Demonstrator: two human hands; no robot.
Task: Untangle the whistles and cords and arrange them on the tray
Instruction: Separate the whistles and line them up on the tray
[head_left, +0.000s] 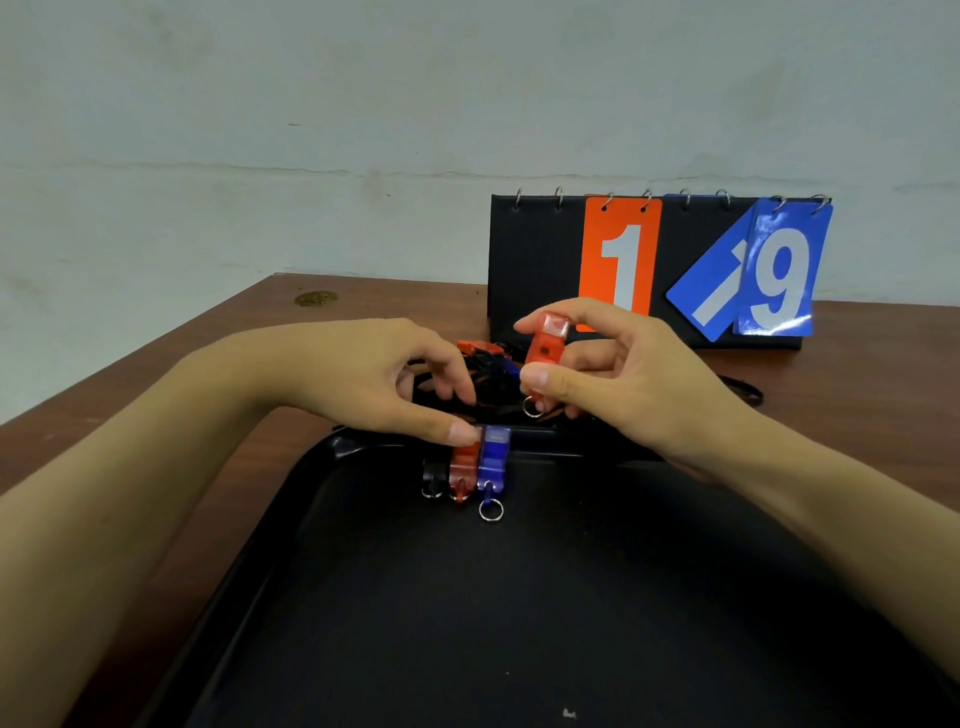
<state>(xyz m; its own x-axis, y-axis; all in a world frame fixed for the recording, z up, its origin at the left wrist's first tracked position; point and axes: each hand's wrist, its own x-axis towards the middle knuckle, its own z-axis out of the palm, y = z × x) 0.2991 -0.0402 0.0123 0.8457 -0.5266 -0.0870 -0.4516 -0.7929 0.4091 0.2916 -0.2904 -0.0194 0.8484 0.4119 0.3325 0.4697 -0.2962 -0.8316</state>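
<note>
A black tray (519, 623) fills the lower middle. At its far edge three whistles lie side by side: a black whistle (432, 475), a red whistle (464, 470) and a blue whistle (493, 462) with a metal ring. My left hand (363, 374) hovers over them, its thumb tip touching the top of the red one, fingers loosely bent. My right hand (608, 374) pinches another red whistle (545, 353) upright in the air, its ring hanging below. Behind the tray sits a tangle of black cords and whistles (488, 364), partly hidden by both hands.
A flip scoreboard (649, 270) showing an orange 1 and a blue 9 stands at the back of the brown wooden table (156, 395). A loop of black cord (745, 389) lies to the right of my right hand. A pale wall rises behind.
</note>
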